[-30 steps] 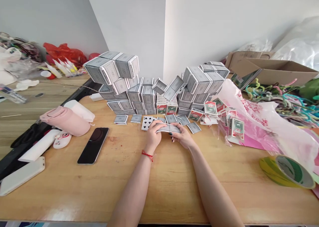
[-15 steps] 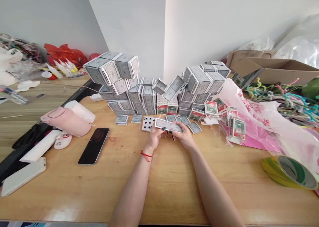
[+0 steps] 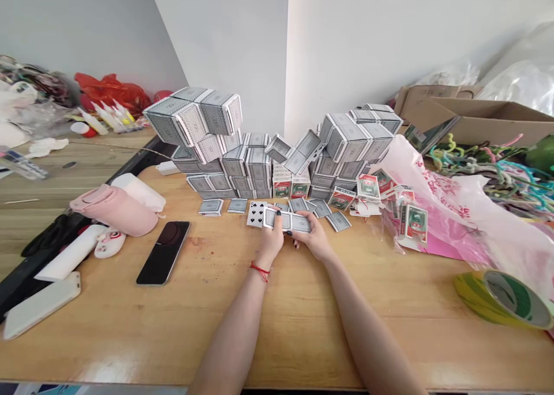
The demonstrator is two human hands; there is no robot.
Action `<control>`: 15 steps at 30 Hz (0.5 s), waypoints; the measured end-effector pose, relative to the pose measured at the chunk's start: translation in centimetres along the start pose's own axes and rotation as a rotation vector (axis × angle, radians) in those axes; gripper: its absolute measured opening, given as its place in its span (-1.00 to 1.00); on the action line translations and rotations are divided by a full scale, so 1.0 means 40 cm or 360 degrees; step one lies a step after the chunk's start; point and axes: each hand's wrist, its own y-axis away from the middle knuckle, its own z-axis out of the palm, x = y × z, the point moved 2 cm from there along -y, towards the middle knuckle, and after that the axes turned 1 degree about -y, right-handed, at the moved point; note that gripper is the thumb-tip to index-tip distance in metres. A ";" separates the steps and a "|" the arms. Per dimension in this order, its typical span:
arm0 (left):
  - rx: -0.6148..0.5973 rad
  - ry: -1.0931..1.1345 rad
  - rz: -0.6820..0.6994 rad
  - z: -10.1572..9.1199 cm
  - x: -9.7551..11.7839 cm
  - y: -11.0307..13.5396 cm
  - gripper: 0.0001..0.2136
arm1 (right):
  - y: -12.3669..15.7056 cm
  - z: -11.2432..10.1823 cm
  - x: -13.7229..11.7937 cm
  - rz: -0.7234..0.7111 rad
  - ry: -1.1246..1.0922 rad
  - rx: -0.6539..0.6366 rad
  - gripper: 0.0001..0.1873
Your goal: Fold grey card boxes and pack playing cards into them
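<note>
My left hand (image 3: 272,239) is closed on the left end of a playing card piece (image 3: 284,220), its thumb lying on the patterned grey back. The right end of the same piece is gripped by my right hand (image 3: 315,238). A line across its middle divides the back into two panels; whether it is one folded card or several together I cannot tell. Just behind my left hand lies a face-up six of spades (image 3: 255,213). Folded cards (image 3: 338,221) rest on the table right of my right hand, with more (image 3: 210,207) to the left.
Stacked blocks made of cards stand behind, left (image 3: 203,118) and right (image 3: 352,138). Red-and-green card boxes (image 3: 413,223) lie at right, near pink plastic (image 3: 461,210) and a tape roll (image 3: 502,300). A phone (image 3: 163,252) and pink bottle (image 3: 115,210) are at left.
My left thumb has moved up onto the card's back. The held card piece has shifted slightly left and lower, and lies more level.
</note>
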 end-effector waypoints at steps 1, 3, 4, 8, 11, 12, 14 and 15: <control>0.0013 0.0003 -0.0007 -0.001 0.002 0.000 -0.69 | -0.002 0.000 0.003 0.0005 -0.0018 -0.0017 -0.37; -0.0006 0.0016 -0.0062 -0.001 0.004 0.000 -0.66 | -0.004 -0.002 0.009 0.0028 -0.0067 -0.0088 -0.36; -0.0025 0.0026 -0.0097 -0.002 0.005 0.000 -0.65 | -0.005 -0.003 0.010 0.0038 -0.0097 -0.0126 -0.36; -0.0076 0.0076 -0.0140 0.001 0.004 0.002 -0.63 | -0.004 -0.010 0.013 0.0058 -0.0190 -0.0210 -0.39; -0.0074 0.0021 -0.0107 0.003 0.005 0.003 -0.62 | -0.001 -0.013 0.012 0.0065 -0.0224 -0.0227 -0.40; -0.0063 -0.0019 -0.0096 0.003 0.006 0.003 -0.62 | 0.001 -0.013 0.012 0.0066 -0.0232 -0.0230 -0.40; -0.0013 -0.0097 -0.0059 0.002 0.010 0.003 -0.62 | 0.002 -0.012 0.010 0.0072 -0.0247 -0.0246 -0.40; 0.0015 -0.0123 -0.0026 0.001 0.014 0.004 -0.62 | 0.003 -0.010 0.010 0.0076 -0.0252 -0.0260 -0.40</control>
